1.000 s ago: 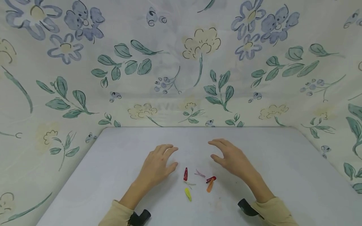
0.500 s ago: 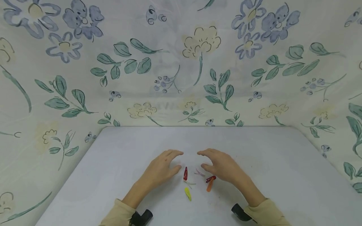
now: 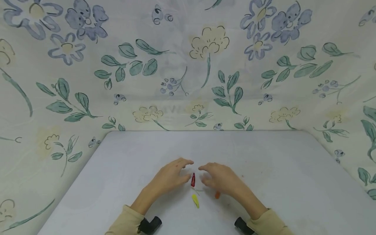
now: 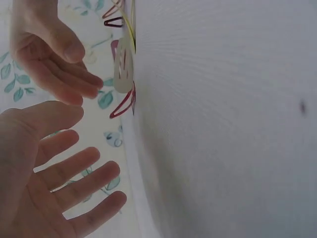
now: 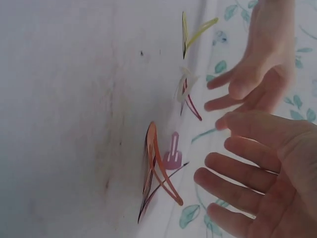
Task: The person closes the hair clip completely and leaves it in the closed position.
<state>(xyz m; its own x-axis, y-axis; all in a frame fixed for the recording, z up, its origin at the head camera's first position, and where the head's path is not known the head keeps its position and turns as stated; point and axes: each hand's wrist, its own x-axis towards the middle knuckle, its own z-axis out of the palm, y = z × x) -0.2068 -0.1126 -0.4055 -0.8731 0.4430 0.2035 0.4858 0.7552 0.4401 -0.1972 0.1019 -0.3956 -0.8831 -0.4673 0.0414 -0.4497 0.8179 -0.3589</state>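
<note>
Several snap hair clips lie loosely grouped on a white table between my two hands. In the head view my left hand (image 3: 168, 176) hovers beside a red hair clip (image 3: 193, 180), fingers loosely bent and holding nothing. Facing it, my right hand (image 3: 224, 179) reaches over the group, also with nothing in its grasp, and partly hides an orange hair clip (image 3: 217, 195). A white hair clip (image 3: 197, 190) and a yellow hair clip (image 3: 195, 201) lie nearer me. The right wrist view shows a pink hair clip (image 5: 173, 156), which the right hand hides in the head view.
The white tabletop (image 3: 293, 169) extends on both sides of the hands. A flower-patterned cloth (image 3: 188, 75) rises behind and beside it. Black wrist cameras sit at both sleeves, the left camera (image 3: 151, 225) and the right camera (image 3: 243, 226) low over the table.
Both hands have come closer together and nearer to me, the right one moving left over the clips. It now covers the pink and dark red clips in the head view. The clips stay put.
</note>
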